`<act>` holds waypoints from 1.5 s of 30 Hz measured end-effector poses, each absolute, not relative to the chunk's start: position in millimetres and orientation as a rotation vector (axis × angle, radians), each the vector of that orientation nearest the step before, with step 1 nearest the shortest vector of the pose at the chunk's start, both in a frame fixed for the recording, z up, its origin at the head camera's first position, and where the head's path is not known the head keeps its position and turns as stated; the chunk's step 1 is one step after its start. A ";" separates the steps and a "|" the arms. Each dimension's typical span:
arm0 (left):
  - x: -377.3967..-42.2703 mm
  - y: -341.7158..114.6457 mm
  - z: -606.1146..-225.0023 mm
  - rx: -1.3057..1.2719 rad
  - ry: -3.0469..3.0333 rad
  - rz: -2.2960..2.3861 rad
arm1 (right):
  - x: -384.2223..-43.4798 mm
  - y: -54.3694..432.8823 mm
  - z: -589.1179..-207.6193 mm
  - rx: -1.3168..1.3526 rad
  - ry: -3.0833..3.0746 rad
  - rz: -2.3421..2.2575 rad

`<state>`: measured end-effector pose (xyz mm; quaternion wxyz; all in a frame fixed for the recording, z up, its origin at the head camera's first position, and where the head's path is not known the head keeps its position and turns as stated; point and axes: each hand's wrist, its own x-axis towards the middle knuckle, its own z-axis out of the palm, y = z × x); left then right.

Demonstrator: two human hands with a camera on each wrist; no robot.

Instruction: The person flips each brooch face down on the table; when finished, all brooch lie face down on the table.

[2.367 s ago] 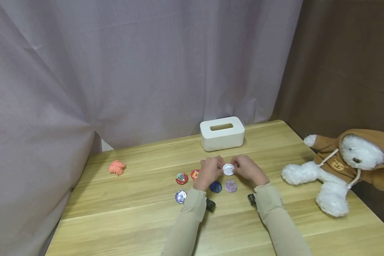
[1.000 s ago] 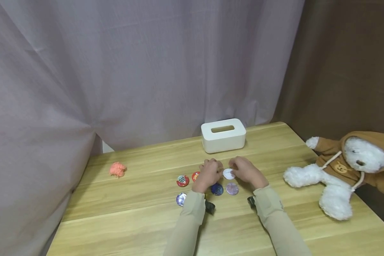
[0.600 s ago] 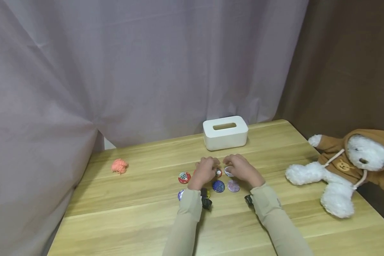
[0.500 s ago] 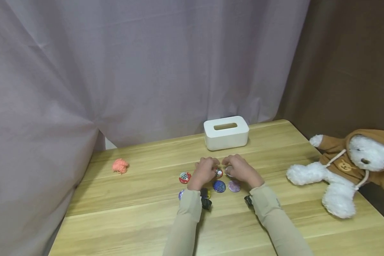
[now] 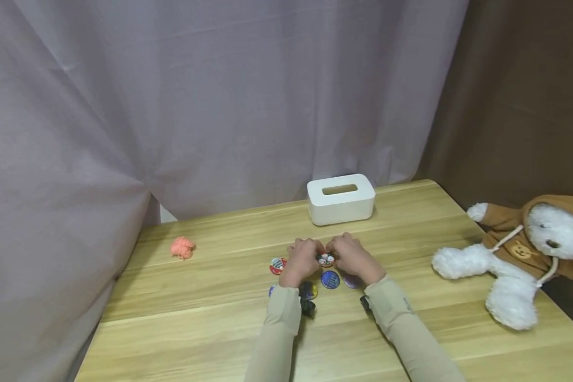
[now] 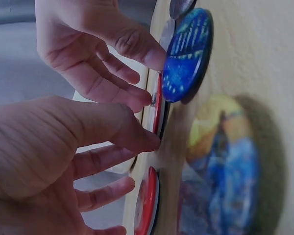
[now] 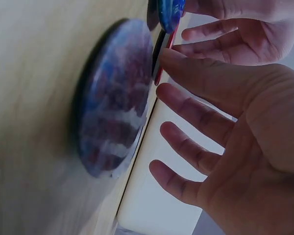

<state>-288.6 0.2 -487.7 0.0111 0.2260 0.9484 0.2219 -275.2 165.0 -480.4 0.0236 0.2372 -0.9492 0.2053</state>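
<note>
Between my hands lies a round red pin badge with a snowman-like print (image 5: 326, 259). My left hand (image 5: 302, 260) pinches its left edge with thumb and finger, and my right hand (image 5: 355, 259) pinches the right edge. The left wrist view shows the badge edge-on, its red rim (image 6: 159, 110) close to the tabletop. Nearer the person are a blue badge (image 5: 330, 279), a yellow-and-blue badge (image 5: 311, 290) and a purple badge (image 5: 351, 281), partly covered by the right hand. A red badge with a tree print (image 5: 277, 265) sits left of the left hand.
A white tissue box (image 5: 341, 204) stands behind the hands. Orange yarn (image 5: 182, 248) lies on the wooden table (image 5: 196, 323) at the left. A white plush toy in a brown hoodie (image 5: 520, 252) sits at the right edge. Another badge (image 5: 272, 289) shows beside the left sleeve.
Earlier both hands held a badge showing its white back; it was set down and released. The hands then moved left and took the edges of the red snowman badge.
</note>
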 end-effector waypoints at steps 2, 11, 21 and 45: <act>-287.5 -0.1 -488.1 0.685 2.960 0.697 | -275.6 164.0 -481.0 0.737 -2.944 0.627; -286.6 -3.5 -489.1 0.675 2.989 0.721 | -274.6 160.6 -480.7 0.743 -2.906 0.697; -287.4 -9.0 -488.6 0.717 2.997 0.731 | -278.5 164.9 -481.7 0.752 -2.912 0.714; -291.9 -20.7 -483.0 0.775 3.005 0.905 | -284.6 171.2 -479.9 0.642 -2.934 0.884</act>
